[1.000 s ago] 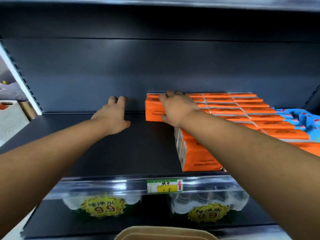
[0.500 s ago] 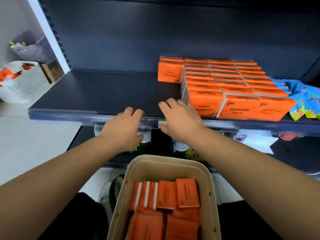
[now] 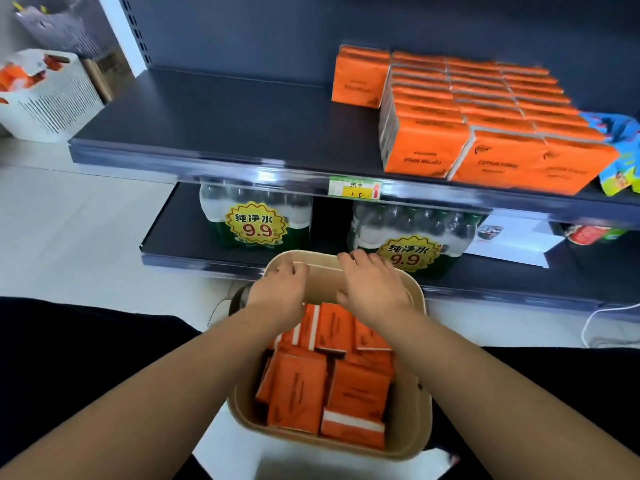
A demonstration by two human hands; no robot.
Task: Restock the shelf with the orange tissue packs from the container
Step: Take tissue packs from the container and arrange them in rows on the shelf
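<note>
Now both of your grips have come off the shelf [image 3: 225, 126] and dropped to the far end of the tan container [image 3: 425, 393]. The right grip [image 3: 372, 285] is spread and holds nothing, and the left grip [image 3: 277, 292] is loosely curled by the rim, also empty. The orange tissue packs [image 3: 346, 393] lie loose beneath your wrists, and the stocked rows [image 3: 485, 116] fill only the shelf's right part, so another pick looks due.
</note>
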